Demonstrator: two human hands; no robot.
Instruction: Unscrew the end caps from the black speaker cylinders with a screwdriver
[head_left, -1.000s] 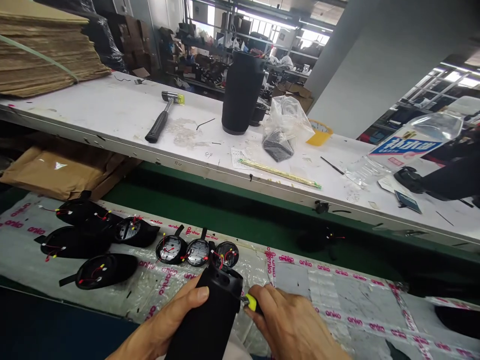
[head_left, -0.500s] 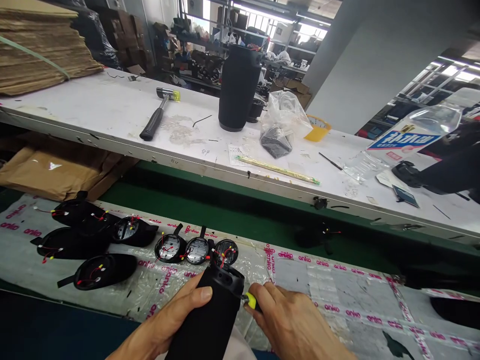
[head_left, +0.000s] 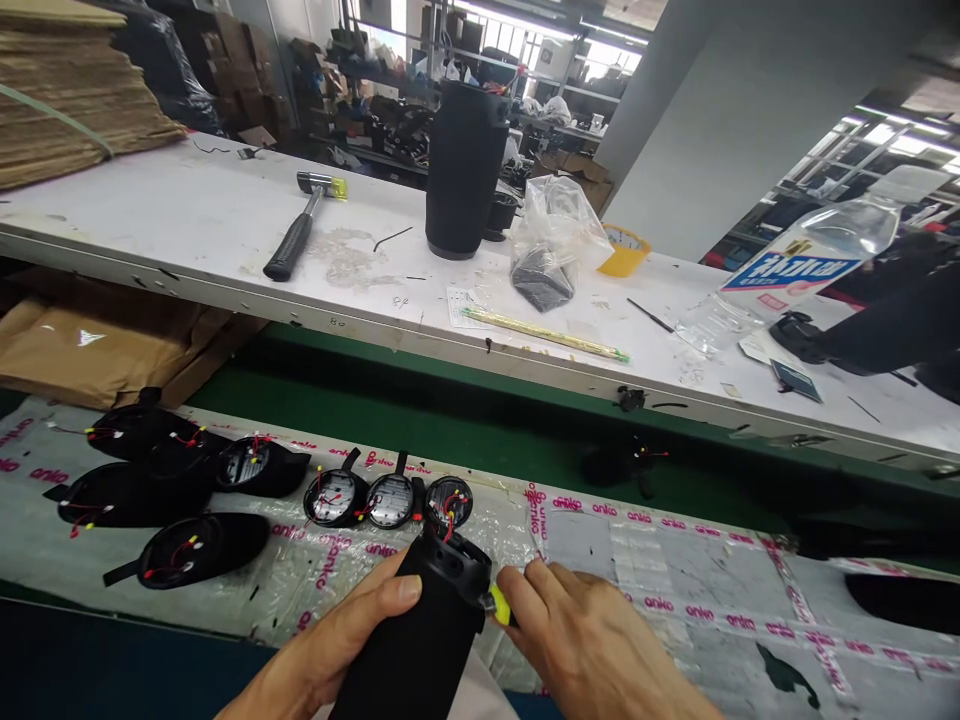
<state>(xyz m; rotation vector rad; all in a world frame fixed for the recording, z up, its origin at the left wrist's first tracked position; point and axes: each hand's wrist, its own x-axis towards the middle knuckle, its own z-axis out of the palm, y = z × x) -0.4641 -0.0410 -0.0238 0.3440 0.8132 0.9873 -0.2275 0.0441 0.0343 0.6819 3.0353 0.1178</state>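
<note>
A black fabric-covered cylinder [head_left: 416, 640] leans up from the bottom of the view, its black plastic end uppermost. My left hand [head_left: 349, 630] is closed around its left side, thumb on the front. My right hand [head_left: 574, 630] is closed on a tool with a yellow tip [head_left: 500, 605], which touches the right side of the plastic end; the rest of the tool is hidden in the fist. Red wires show just above the cylinder's end, beside a round black part [head_left: 448, 500].
Several black housings with wires [head_left: 191, 550] lie on the taped plastic sheet [head_left: 675, 620] at left. The white shelf [head_left: 390, 290] bears a hammer [head_left: 300, 230], an upright black cylinder [head_left: 465, 170], a plastic bag [head_left: 555, 240], a yellow container [head_left: 622, 252] and a bottle [head_left: 795, 265].
The view has shifted slightly, so the shelf and its objects appear a little further left. Both hands keep their hold, and the yellow tip stays against the plastic end.
</note>
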